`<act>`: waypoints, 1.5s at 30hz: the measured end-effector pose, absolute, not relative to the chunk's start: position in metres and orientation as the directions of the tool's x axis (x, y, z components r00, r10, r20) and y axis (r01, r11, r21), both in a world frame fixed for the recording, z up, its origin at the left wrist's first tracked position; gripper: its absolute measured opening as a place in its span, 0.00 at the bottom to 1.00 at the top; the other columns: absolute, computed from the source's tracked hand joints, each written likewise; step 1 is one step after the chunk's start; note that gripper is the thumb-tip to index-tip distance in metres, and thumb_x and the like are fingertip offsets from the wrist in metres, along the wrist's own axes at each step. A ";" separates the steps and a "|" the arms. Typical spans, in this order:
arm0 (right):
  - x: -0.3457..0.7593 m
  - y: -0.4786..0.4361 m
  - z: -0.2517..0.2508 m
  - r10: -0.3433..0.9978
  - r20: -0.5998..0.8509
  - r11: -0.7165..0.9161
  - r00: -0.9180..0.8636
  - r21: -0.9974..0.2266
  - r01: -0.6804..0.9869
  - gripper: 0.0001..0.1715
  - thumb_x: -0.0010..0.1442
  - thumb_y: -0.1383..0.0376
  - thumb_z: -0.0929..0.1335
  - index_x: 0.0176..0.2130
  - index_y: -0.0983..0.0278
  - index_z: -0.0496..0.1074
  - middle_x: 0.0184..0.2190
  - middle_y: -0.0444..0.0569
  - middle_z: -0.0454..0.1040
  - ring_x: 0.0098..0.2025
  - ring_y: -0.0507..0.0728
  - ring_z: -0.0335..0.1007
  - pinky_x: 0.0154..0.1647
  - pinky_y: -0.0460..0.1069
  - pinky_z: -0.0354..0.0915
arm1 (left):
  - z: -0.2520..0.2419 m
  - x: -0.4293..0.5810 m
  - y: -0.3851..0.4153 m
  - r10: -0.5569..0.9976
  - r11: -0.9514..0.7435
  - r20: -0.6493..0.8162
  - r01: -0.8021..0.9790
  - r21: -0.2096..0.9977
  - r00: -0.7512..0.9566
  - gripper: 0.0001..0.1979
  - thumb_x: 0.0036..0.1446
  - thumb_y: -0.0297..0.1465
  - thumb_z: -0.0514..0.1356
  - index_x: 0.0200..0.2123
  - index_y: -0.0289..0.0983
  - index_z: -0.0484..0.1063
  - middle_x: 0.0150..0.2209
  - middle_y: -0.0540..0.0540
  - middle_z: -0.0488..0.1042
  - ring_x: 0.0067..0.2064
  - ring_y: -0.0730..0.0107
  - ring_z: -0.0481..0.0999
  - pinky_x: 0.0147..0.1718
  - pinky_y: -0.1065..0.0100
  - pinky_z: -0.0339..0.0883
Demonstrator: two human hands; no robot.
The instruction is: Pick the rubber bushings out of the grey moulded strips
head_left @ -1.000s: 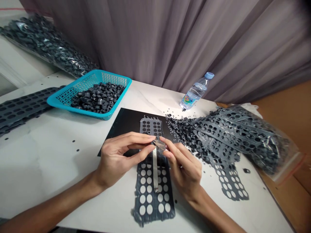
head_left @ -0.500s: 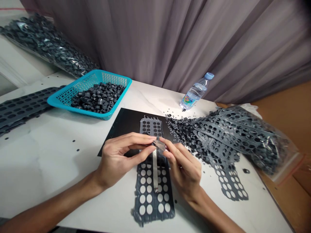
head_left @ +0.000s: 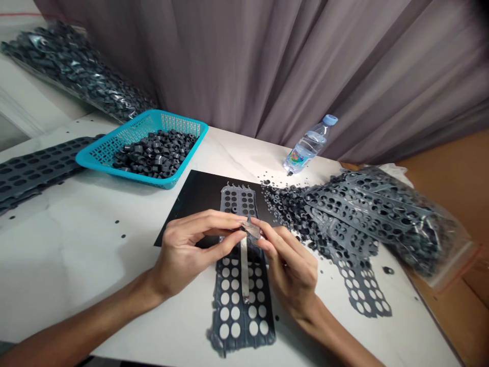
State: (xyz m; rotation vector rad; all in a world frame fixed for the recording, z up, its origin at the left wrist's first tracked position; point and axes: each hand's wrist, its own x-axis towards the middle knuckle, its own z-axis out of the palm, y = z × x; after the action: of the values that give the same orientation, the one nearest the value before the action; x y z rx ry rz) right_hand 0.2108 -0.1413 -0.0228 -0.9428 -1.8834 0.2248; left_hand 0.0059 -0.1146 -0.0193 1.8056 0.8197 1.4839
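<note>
Both hands meet over a dark grey rubber sheet (head_left: 240, 340) with rows of round holes, lying lengthwise in front of me. Between the fingertips is a small flat greyish piece with a sheen (head_left: 252, 230); I cannot tell if it is film or metal. My left hand (head_left: 194, 250) pinches its left end with thumb and fingers. On the right edge, my right hand (head_left: 292, 265) closes its fingertips. Just below them a narrow whitish strip (head_left: 245, 270) lies along the sheet's middle, its upper end close under the left fingertips.
A black mat (head_left: 187, 204) lies under the sheet's far part. At the left are a blue basket (head_left: 175, 179) of black rings, a bag of rings (head_left: 84, 71) and perforated sheets (head_left: 42, 160). At the right are loose rings (head_left: 292, 209), a bag with sheets (head_left: 420, 229) and a water bottle (head_left: 305, 150).
The small flat piece has tilted slightly between the fingertips. Both hands keep their pinch in nearly the same place, and the sheet and strip stay put.
</note>
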 end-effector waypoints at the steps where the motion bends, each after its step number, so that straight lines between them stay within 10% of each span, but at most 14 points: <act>1: 0.211 -0.141 -0.023 0.693 0.687 0.681 -0.219 -0.524 0.511 0.26 0.69 0.78 0.67 0.63 0.64 0.72 0.49 0.53 0.79 0.41 0.52 0.75 0.44 0.46 0.72 | -0.019 0.006 -0.115 0.799 -0.594 0.579 0.062 0.802 0.164 0.14 0.58 0.19 0.69 0.45 0.40 0.81 0.47 0.46 0.84 0.46 0.62 0.85 0.44 0.61 0.85; 45: 0.210 -0.143 -0.020 0.695 0.689 0.663 -0.207 -0.500 0.557 0.24 0.72 0.74 0.66 0.64 0.64 0.72 0.46 0.52 0.80 0.38 0.52 0.75 0.39 0.47 0.72 | -0.015 0.007 -0.115 0.813 -0.579 0.566 0.095 0.810 0.134 0.10 0.61 0.26 0.69 0.45 0.43 0.83 0.45 0.48 0.85 0.44 0.63 0.86 0.46 0.61 0.85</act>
State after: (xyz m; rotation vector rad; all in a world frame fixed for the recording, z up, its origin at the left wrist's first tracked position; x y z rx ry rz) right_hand 0.2100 -0.1426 -0.0205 -0.9857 -1.8856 0.1735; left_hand 0.0071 -0.1153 -0.0150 1.7997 0.8752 1.4957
